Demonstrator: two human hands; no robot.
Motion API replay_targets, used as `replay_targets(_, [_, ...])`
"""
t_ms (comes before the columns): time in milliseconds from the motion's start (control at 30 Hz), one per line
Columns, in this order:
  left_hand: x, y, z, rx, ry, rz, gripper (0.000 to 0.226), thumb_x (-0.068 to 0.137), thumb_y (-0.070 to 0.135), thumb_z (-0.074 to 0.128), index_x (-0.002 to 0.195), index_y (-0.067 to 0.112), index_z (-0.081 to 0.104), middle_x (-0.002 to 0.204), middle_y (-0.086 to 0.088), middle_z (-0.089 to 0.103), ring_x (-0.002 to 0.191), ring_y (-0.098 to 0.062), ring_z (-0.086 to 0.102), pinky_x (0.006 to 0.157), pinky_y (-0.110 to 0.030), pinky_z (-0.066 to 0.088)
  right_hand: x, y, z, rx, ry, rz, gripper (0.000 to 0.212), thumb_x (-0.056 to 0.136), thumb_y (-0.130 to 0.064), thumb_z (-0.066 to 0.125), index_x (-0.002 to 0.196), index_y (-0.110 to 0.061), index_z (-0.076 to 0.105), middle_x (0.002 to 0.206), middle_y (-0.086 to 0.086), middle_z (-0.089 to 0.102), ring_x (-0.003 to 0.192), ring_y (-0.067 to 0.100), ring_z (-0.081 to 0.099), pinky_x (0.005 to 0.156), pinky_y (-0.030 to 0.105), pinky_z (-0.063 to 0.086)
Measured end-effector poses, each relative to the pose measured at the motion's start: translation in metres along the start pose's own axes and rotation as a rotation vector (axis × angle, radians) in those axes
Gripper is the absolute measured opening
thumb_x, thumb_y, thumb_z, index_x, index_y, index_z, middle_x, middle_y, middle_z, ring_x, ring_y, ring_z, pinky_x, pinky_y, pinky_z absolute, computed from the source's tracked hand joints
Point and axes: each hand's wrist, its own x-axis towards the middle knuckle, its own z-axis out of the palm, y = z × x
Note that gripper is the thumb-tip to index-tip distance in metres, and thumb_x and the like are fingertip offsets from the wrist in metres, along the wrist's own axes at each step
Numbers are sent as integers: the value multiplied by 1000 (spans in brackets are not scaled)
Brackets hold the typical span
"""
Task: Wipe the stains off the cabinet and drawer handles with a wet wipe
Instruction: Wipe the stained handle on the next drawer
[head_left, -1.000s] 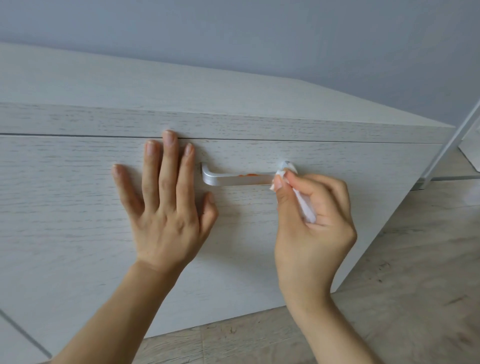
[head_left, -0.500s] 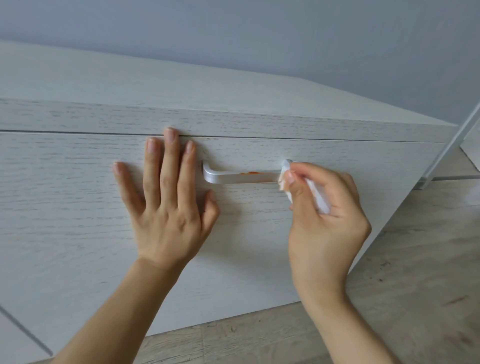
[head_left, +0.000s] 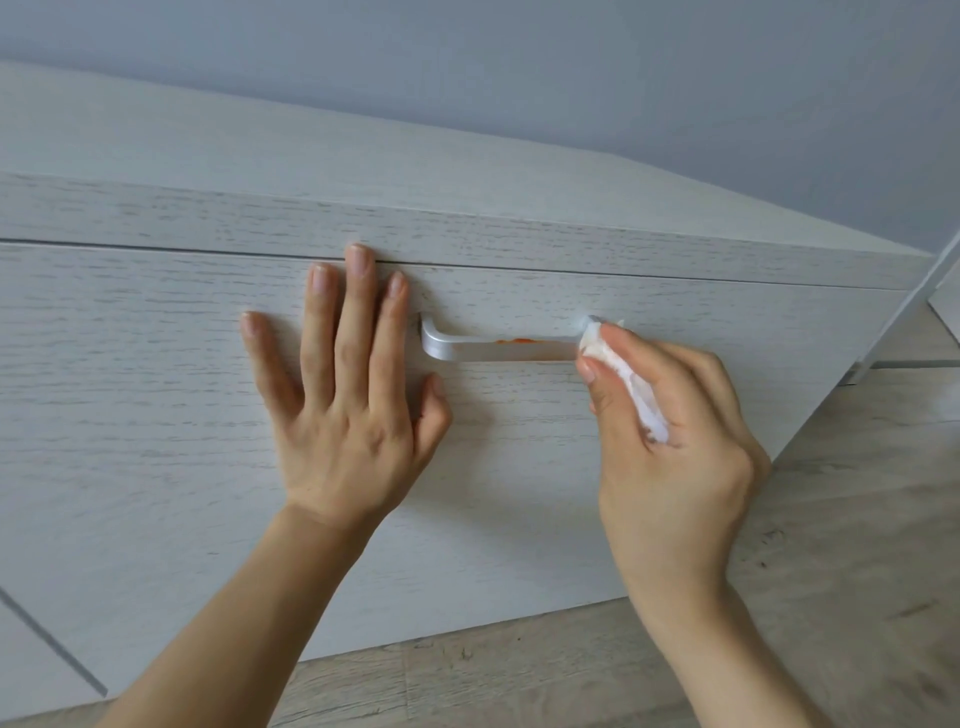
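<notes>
We take the brushed silver bar handle (head_left: 493, 349) as our landmark. Far to its lower left, a thin dark diagonal seam (head_left: 52, 644) cuts across the pale whitewashed wood-grain drawer front (head_left: 156, 415). Just left of the handle, our left hand (head_left: 348, 415) lies flat on that front, fingers straight and spread, holding nothing; its thumb sits just below the handle's left bend. On the upper edge of the handle, right of its middle, we see a small orange stain (head_left: 514, 341). At the handle's right end, our right hand (head_left: 670, 447) curls its thumb and fingers around a crumpled white wet wipe (head_left: 623, 374), whose tip touches the handle there and hides that end. Above the handle runs a narrow dark gap, then the thick whitewashed cabinet top (head_left: 467, 171), backed by a plain grey-blue wall (head_left: 519, 62). Below and right of the handle lies light wood-plank flooring (head_left: 857, 519), and far right stands a white frame edge (head_left: 930, 291).
</notes>
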Motion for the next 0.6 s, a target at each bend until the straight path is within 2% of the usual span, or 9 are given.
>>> replay_targets(67, [1,-1,0,2,5,5,63,93,30,39,148,8,17,151,-15,16,146,-19,-3,115,-51,-1,-1,-1,1,71,6,60,17,85,-9,66,101,-7,68,92,-3,60,80,12,67,70,34,58])
replay_targets(100, [1,-1,0,2,7,6,63,92,30,39,148,8,18,151,-15,16,146,-19,-2,115,-51,-1,-2,-2,1,84,9,62,17,85,-10,66,101,-7,68,92,-2,59,79,16,68,67,36,58])
replay_targets(200, [0,0,0,-1,6,8,63,92,30,39,147,8,18,150,-15,18,145,-25,6,115,-51,0,-4,-3,4,67,-4,5,17,85,-9,66,101,-7,69,91,1,56,77,22,68,67,35,57])
replay_targets(267, [1,1,0,1,7,12,63,92,30,39,147,8,18,150,-16,19,144,-27,8,115,-52,1,-5,-5,7,109,26,45,17,84,-10,67,101,-12,67,92,2,53,75,25,67,68,37,57])
replay_targets(367, [0,-1,0,10,12,-1,64,92,30,39,148,8,18,151,-16,17,147,-21,0,115,-51,1,-8,-9,14,164,32,52,16,83,-10,68,99,-10,70,89,1,59,74,17,67,69,30,57])
replay_targets(433, [0,0,0,2,11,4,63,93,30,38,147,8,18,151,-16,17,147,-24,2,115,-51,1,-10,-9,15,176,68,87,14,82,-10,70,96,-10,71,89,-3,62,79,7,67,73,25,56])
replay_targets(500, [1,0,0,-5,3,7,62,93,30,39,146,7,19,150,-15,19,143,-28,9,115,-51,1,-12,-11,19,226,121,171,15,82,-11,70,97,-14,70,91,-8,64,84,5,67,75,26,55])
replay_targets(600, [1,1,-1,-9,2,5,62,92,29,41,146,6,19,150,-15,19,141,-28,11,115,-51,0,-15,-14,22,240,110,173,15,83,-9,69,97,-12,71,92,-11,63,87,1,65,77,27,55])
